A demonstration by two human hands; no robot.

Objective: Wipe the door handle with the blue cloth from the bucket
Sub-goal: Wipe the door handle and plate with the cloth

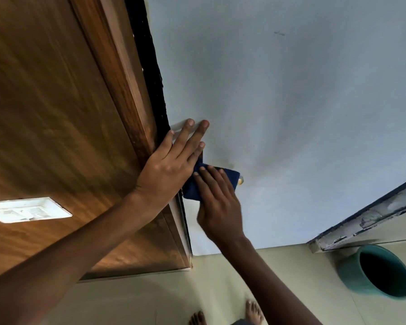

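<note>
Nearest, bare feet (pixel 225 316) are standing on the floor, with the green bucket (pixel 376 272) to the right. Farther up, the right hand (pixel 218 202) is pressing the blue cloth (pixel 192 188) over the door handle (pixel 240 180), fingers flat rather than clenched. The left hand (pixel 167 170) is lying open against the door edge. The cloth looks soft and light, so it should mould round the handle; wrapping it over the handle's length seems best.

Left hand (pixel 167 170) flat against pale painted door (pixel 291 90) at its edge, beside brown wooden frame (pixel 56 113). Right hand (pixel 218 202) just right of it — presses folded blue cloth (pixel 192 188) over what seems the metal door handle (pixel 240 180). White switch plate (pixel 28 209) far left; round teal bucket (pixel 352 273) on floor, lower right — well apart.
</note>
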